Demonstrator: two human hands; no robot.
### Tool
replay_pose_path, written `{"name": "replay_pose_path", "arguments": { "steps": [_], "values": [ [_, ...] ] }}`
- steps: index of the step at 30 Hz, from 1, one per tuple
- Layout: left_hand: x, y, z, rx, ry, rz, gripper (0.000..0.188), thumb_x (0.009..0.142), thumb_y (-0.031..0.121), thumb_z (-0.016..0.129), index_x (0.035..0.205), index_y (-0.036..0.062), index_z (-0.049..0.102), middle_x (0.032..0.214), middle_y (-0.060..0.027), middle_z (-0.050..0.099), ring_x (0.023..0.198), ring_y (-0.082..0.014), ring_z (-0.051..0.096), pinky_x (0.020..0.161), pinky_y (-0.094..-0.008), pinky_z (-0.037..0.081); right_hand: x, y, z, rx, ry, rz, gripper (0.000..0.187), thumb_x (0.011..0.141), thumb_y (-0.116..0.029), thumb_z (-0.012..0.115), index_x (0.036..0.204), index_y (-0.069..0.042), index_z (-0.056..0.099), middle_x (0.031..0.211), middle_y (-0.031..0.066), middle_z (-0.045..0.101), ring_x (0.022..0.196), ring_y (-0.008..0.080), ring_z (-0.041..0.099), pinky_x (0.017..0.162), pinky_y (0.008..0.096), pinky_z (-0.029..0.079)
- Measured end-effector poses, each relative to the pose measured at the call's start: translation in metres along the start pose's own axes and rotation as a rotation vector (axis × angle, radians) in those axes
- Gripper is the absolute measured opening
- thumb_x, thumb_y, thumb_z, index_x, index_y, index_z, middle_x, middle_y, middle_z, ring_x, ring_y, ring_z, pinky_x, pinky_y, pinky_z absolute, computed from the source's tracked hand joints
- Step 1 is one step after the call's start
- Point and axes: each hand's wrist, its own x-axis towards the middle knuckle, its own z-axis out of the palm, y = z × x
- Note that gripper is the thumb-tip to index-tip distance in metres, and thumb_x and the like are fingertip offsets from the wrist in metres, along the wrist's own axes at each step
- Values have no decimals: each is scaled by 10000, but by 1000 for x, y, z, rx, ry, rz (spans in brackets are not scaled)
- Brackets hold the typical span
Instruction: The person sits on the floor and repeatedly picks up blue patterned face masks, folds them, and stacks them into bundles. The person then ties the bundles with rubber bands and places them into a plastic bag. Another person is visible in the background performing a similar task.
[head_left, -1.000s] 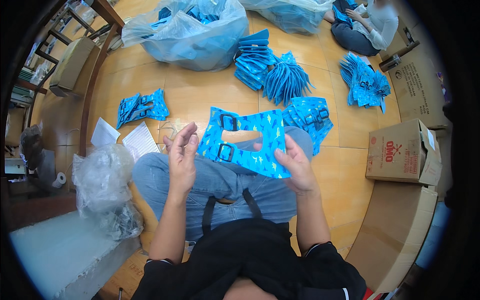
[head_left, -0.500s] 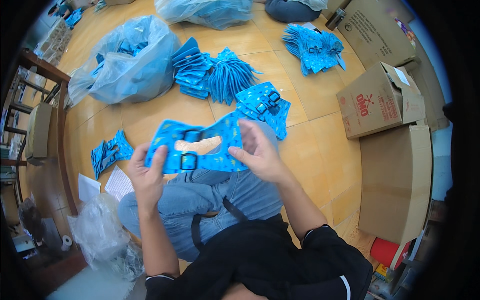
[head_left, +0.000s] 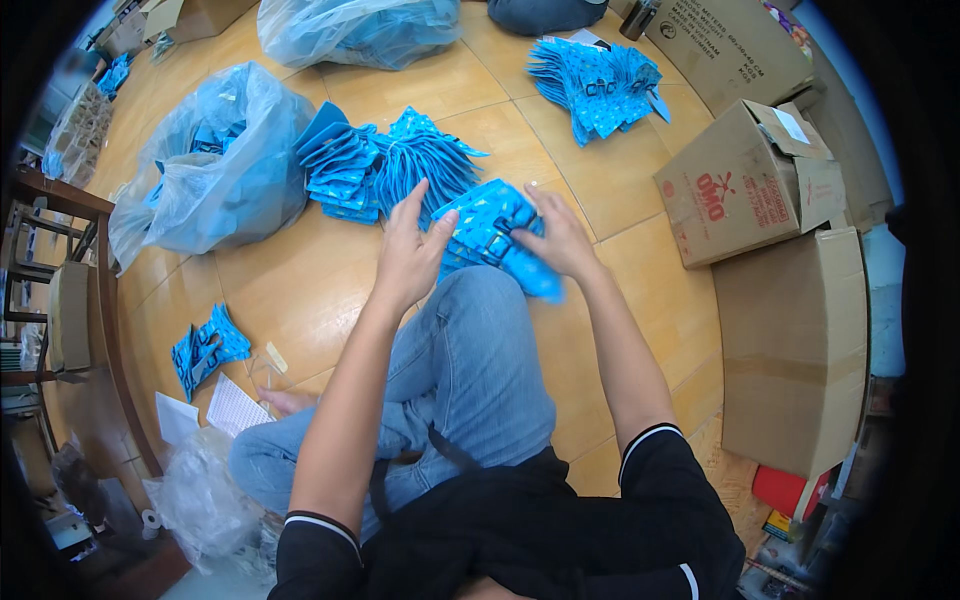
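Over my raised knee, a blue patterned pet harness (head_left: 490, 225) with black buckles lies on or just above others like it. My right hand (head_left: 562, 238) grips its right edge, thumb on top. At the left edge, my left hand (head_left: 408, 255) has its fingers stretched and apart, with the thumb beside or touching the harness. Just beyond stands a fanned stack of blue harness pieces (head_left: 425, 165), beside another stack of blue pieces (head_left: 340, 170). The lower right corner of the harness is smeared by motion.
A clear plastic bag (head_left: 225, 185) of blue pieces sits at left, another bag (head_left: 360, 30) behind. More harnesses (head_left: 600, 90) lie far right, and a few (head_left: 210, 345) near left by paper sheets (head_left: 238, 405). Cardboard boxes (head_left: 740, 190) line the right side; a wooden frame (head_left: 115, 300) stands left.
Both hands have moved forward from above my lap to the small harness pile beyond my knee, taking the harness along. My left hand's fingers have opened. The view has shifted slightly.
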Motion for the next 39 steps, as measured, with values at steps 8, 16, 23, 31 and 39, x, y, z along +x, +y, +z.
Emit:
{"name": "replay_pose_path", "arguments": {
  "steps": [8, 16, 23, 31, 39],
  "values": [
    [-3, -98, 49, -557, -11, -957, 582, 988, 466, 322, 1371, 36, 412, 1390, -182, 426, 1275, -282, 423, 1041, -370, 340, -3, 62, 73, 139, -385, 385, 653, 647, -248, 759, 1231, -82, 520, 1227, 164, 553, 1157, 325, 515, 985, 391, 412],
    [20, -141, 61, -578, -404, -865, 598, 943, 557, 354, 1262, 82, 530, 1166, -98, 614, 1000, -234, 606, 900, -397, 449, -8, 81, 92, 297, -282, 321, 515, 666, -210, 747, 1129, -57, 580, 1182, 176, 560, 1146, 325, 507, 974, 394, 414],
    [31, -108, 59, -861, -557, -834, 637, 905, 591, 425, 1290, 90, 500, 1245, -103, 568, 1105, -225, 548, 953, -402, 413, -32, 103, 101, 664, -250, 496, 455, 740, -178, 729, 1140, -23, 576, 1261, 131, 534, 1186, 249, 486, 988, 375, 400],
    [54, -23, 68, -989, -627, -618, 694, 881, 644, 434, 1231, 51, 517, 967, -50, 574, 955, -156, 534, 884, -319, 419, -42, 113, 35, 837, 156, 526, 526, 812, -177, 677, 1271, -8, 483, 1237, 134, 553, 1141, 258, 523, 995, 363, 400],
    [-39, 43, 21, -1271, -576, -390, 618, 955, 573, 343, 1204, 38, 526, 1132, -62, 576, 1042, -170, 536, 958, -347, 404, -59, -39, -86, 1179, 34, 463, 530, 813, -170, 670, 1279, -13, 473, 1227, 145, 561, 1127, 280, 540, 986, 366, 409]
  ]
}}
